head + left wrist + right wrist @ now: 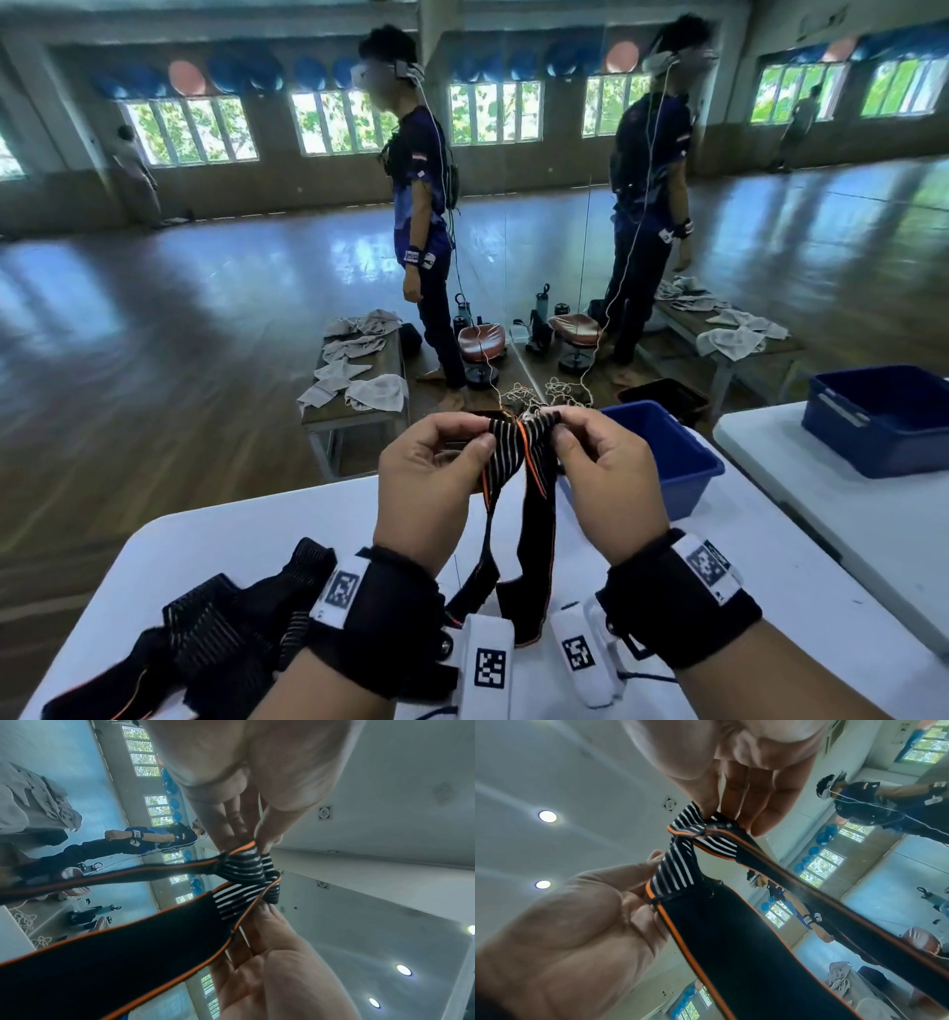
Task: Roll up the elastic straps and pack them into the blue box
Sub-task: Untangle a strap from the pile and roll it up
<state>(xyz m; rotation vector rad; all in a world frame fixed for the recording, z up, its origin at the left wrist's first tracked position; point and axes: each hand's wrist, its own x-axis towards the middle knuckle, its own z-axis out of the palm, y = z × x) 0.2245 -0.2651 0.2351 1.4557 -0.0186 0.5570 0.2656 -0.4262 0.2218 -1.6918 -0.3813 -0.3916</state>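
I hold a black elastic strap (536, 519) with orange edges and a white-striped end up above the white table (246, 529). My left hand (485, 437) pinches the striped end from the left, and my right hand (557, 429) pinches it from the right. Two black tails hang down between my wrists. In the left wrist view the left hand (258, 845) grips the folded striped part of the strap (128, 953). In the right wrist view the right hand (721, 819) pinches the same bunched end of the strap (731, 943). The blue box (683, 462) stands just right of my hands.
A heap of more black straps (221, 632) lies on the table at the lower left. A second blue box (873, 421) sits on a white surface to the right. Beyond the table edge stand a person, a mirror, and benches with towels (359, 370).
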